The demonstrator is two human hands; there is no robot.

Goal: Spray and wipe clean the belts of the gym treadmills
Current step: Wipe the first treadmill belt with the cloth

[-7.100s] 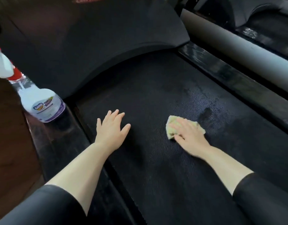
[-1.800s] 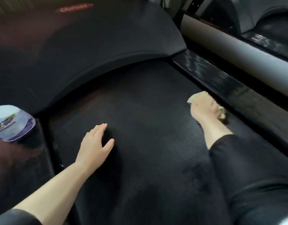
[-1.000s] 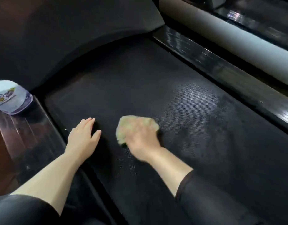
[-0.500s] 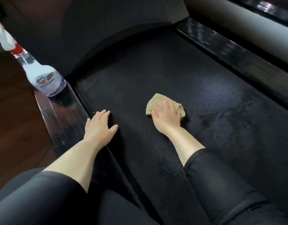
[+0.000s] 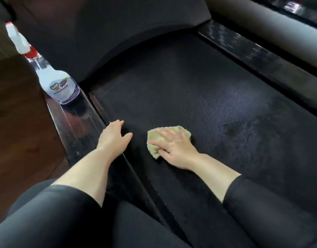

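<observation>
The black treadmill belt (image 5: 198,90) fills the middle of the head view, with damp dark patches on its right part. My right hand (image 5: 173,147) lies flat on a yellow-green cloth (image 5: 154,140) and presses it onto the belt near the left edge. My left hand (image 5: 114,138) rests open, palm down, at the belt's left edge beside the glossy left side rail (image 5: 77,126). A clear spray bottle (image 5: 55,79) with a white and red trigger stands upright on that rail, far from both hands.
The curved black motor cover (image 5: 118,29) rises at the belt's far end. A glossy right side rail (image 5: 252,54) and a grey bar (image 5: 272,27) run along the right. Brown wooden floor (image 5: 16,122) lies left of the treadmill. My black-clad knees fill the bottom.
My right hand has slid the cloth back and to the left across the belt, closer to my left hand. My left hand has stayed on the belt's left edge.
</observation>
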